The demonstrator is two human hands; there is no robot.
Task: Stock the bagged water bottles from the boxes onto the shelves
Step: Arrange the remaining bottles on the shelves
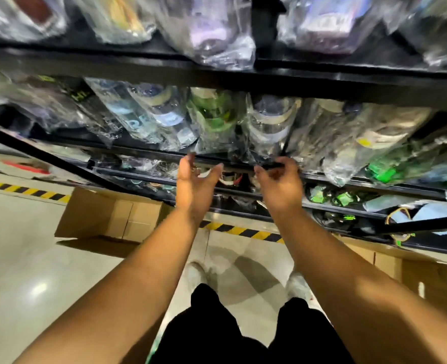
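I'm watching the left hand point(196, 177) hovering released, fingers loose, under crinkly clear-bagged bottles point(267, 122). The right hand point(278, 181) is curling at the black shelf rail point(151, 153) — I cannot tell whether it's grasping.

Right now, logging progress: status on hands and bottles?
Left hand open, empty. Right hand curled at shelf rail, grip unclear. Bagged bottles on shelf above. No obstruction seen.
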